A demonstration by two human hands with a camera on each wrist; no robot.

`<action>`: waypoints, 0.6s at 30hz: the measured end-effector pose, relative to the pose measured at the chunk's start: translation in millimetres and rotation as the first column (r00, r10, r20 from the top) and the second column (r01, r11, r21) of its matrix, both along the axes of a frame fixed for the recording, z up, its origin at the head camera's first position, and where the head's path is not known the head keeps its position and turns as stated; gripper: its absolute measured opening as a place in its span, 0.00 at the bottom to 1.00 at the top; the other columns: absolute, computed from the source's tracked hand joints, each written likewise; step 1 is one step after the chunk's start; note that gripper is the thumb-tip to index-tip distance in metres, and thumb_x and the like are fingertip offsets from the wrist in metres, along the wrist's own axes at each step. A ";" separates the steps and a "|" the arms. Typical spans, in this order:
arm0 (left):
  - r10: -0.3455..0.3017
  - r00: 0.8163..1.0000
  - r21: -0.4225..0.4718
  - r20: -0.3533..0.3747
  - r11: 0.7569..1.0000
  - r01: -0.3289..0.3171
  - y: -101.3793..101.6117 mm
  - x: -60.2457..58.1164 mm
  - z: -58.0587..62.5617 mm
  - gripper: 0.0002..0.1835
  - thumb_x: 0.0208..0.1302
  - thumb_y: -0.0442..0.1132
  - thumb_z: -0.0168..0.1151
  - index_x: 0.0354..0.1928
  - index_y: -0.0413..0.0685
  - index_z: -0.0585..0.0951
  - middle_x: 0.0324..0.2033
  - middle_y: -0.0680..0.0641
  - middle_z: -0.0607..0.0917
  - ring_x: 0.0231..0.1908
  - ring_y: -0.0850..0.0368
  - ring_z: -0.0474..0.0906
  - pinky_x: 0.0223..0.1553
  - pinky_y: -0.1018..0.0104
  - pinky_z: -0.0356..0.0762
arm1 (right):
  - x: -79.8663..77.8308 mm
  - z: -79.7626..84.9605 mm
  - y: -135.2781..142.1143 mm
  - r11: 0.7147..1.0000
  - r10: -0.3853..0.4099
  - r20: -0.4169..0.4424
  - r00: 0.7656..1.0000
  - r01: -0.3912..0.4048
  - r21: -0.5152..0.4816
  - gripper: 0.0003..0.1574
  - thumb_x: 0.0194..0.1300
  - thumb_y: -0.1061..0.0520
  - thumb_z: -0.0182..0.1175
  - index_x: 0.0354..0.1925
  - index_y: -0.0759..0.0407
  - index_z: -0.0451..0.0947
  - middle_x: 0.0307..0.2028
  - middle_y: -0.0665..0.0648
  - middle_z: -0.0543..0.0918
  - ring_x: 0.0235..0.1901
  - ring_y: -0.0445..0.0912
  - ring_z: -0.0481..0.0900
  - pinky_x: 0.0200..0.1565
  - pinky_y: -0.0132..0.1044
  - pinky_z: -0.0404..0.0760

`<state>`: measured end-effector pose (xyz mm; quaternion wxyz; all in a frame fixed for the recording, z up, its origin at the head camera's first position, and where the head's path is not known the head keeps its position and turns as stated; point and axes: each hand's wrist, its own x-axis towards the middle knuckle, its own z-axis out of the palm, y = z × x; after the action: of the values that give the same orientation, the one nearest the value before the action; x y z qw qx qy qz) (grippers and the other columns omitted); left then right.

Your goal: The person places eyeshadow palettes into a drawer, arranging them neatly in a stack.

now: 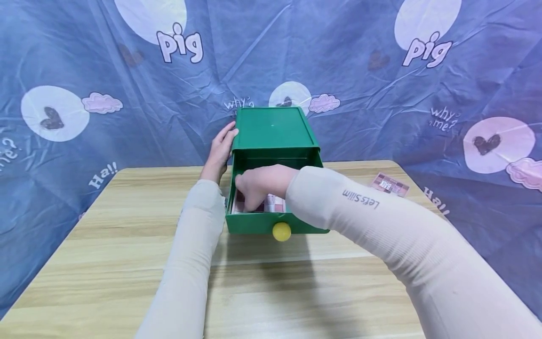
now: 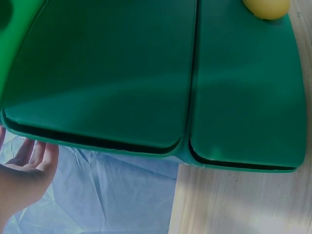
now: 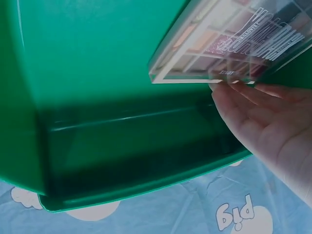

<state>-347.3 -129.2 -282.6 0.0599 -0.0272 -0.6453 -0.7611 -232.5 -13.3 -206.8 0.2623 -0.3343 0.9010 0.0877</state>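
A green box (image 1: 273, 127) stands on the table with its drawer (image 1: 254, 223) pulled out toward me, a yellow round knob (image 1: 281, 231) on the drawer's front. My left hand (image 1: 221, 150) rests against the box's left side, fingers fairly straight near the top edge. Inside the drawer, my right hand (image 1: 264, 183) reaches down, holding an eyeshadow palette (image 3: 239, 41) at its edge. This palette has a clear lid with white lettering and lies over the green drawer floor in the right wrist view. The right thumb is hidden there.
Another flat palette or card with pinkish squares (image 1: 389, 184) lies at the back right of the wooden table (image 1: 127, 263), beyond the right forearm. A blue patterned cloth (image 1: 271, 56) hangs behind the table's back edge.
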 end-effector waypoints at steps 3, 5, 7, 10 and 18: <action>0.000 1.000 0.006 0.000 1.000 0.000 -0.2 -0.3 -0.4 0.24 0.58 0.48 0.53 0.58 0.60 0.67 0.54 0.52 0.69 0.47 0.56 0.68 0.45 0.61 0.66 | -0.1 0.2 -0.2 1.000 0.017 -0.039 0.999 -0.017 0.002 0.30 0.55 0.47 0.56 0.51 0.60 0.59 0.31 0.52 0.73 0.31 0.43 0.72 0.33 0.32 0.71; -0.001 1.000 0.007 0.001 1.000 0.001 -0.1 -0.6 -0.8 0.24 0.58 0.47 0.53 0.58 0.60 0.67 0.53 0.52 0.69 0.46 0.56 0.69 0.43 0.62 0.67 | -0.7 1.1 0.4 1.000 0.024 -0.065 0.998 -0.024 -0.001 0.36 0.54 0.44 0.56 0.55 0.61 0.57 0.34 0.52 0.73 0.33 0.43 0.72 0.36 0.32 0.71; -0.005 1.000 0.014 -0.002 1.000 0.005 0.1 -0.9 -1.2 0.24 0.58 0.47 0.53 0.59 0.59 0.67 0.53 0.52 0.70 0.45 0.56 0.70 0.43 0.63 0.68 | -1.5 2.7 1.5 1.000 0.029 -0.086 0.996 -0.030 -0.005 0.39 0.53 0.42 0.56 0.55 0.60 0.58 0.36 0.52 0.73 0.34 0.43 0.71 0.38 0.33 0.71; -0.005 1.000 0.027 -0.008 1.000 0.005 0.6 -1.4 -1.5 0.24 0.58 0.46 0.53 0.59 0.58 0.67 0.53 0.51 0.70 0.43 0.56 0.71 0.42 0.64 0.69 | -2.1 5.1 3.7 1.000 0.016 -0.077 0.997 -0.017 -0.014 0.30 0.52 0.42 0.57 0.49 0.57 0.65 0.35 0.51 0.74 0.34 0.44 0.71 0.36 0.34 0.72; -0.004 1.000 0.044 -0.016 0.999 0.005 1.4 -2.0 -1.7 0.25 0.59 0.45 0.52 0.59 0.56 0.67 0.53 0.50 0.70 0.42 0.56 0.71 0.41 0.65 0.69 | -2.6 11.0 8.8 1.000 0.001 -0.046 0.999 0.000 0.012 0.24 0.52 0.41 0.55 0.42 0.54 0.67 0.33 0.50 0.74 0.32 0.43 0.71 0.32 0.33 0.69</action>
<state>-349.2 -127.8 -284.3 0.0638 -0.0334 -0.6277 -0.7751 -235.0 -4.4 -195.7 0.2435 -0.3308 0.9062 0.1010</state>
